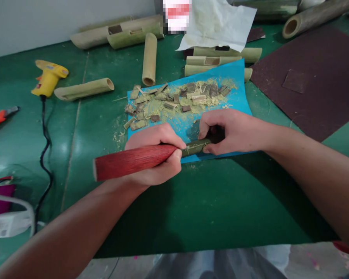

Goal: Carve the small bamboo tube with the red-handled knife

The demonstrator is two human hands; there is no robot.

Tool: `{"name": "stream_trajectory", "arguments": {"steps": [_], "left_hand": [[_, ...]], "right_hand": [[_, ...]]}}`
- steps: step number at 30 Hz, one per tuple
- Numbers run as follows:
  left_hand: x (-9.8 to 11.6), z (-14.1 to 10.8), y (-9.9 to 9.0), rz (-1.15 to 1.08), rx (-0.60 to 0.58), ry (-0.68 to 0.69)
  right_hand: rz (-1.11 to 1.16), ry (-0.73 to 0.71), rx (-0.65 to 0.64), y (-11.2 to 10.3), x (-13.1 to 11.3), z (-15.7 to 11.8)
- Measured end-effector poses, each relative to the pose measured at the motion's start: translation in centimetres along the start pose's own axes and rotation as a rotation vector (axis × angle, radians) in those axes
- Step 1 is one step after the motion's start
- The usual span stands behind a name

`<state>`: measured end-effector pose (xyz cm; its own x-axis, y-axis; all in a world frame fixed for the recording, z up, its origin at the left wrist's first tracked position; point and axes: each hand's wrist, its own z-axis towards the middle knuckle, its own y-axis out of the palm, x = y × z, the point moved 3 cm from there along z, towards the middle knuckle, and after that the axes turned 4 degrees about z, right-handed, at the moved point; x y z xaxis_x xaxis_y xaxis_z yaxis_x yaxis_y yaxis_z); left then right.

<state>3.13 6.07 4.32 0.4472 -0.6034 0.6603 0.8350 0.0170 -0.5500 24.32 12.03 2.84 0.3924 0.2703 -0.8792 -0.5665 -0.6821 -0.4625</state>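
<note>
My left hand (164, 170) is closed around a carving tool with a thick red wooden handle (130, 161). The handle's butt points left, and its working end meets a dark green bamboo piece (194, 148). Thumb and fingers of my right hand (238, 130) grip the far end of that bamboo piece. Both hands are over the front edge of a blue sheet (235, 77). Bamboo chips (170, 105) and yellowish shavings lie on the sheet just beyond them. My left fingers hide most of the tool's metal end.
A yellow glue gun (49, 79) and an orange-handled cutter (1, 118) lie left. Bamboo tubes (149, 58) and notched bamboo pieces (136, 33) are at the back, near white paper (215, 25). A dark brown sheet (317, 77) is right, on the green table (221, 205).
</note>
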Motion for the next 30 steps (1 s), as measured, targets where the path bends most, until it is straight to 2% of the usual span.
{"name": "stream_trajectory", "arguments": {"steps": [6,13,18,22,26,30], "left_hand": [[-0.4,-0.2,-0.3,0.032,0.028,-0.017],[0.2,0.6,0.1,0.005,-0.053,-0.002],[-0.7,-0.1,-0.1,0.022,0.026,-0.024],[-0.6,-0.1,-0.2,0.039,0.016,-0.04],[-0.1,0.4,-0.1,0.055,0.024,-0.073],[-0.2,0.2,0.0,0.093,0.05,-0.102]], "right_hand": [[0.01,0.02,0.008,0.0,0.0,0.0],[-0.001,0.004,0.011,0.0,0.0,0.0],[-0.028,0.0,0.0,0.0,0.0,-0.1],[-0.215,-0.098,0.05,0.2,-0.4,-0.3],[-0.479,-0.238,0.026,1.3,-1.3,-0.5],[-0.576,-0.238,0.054,2.6,-1.9,-0.4]]}}
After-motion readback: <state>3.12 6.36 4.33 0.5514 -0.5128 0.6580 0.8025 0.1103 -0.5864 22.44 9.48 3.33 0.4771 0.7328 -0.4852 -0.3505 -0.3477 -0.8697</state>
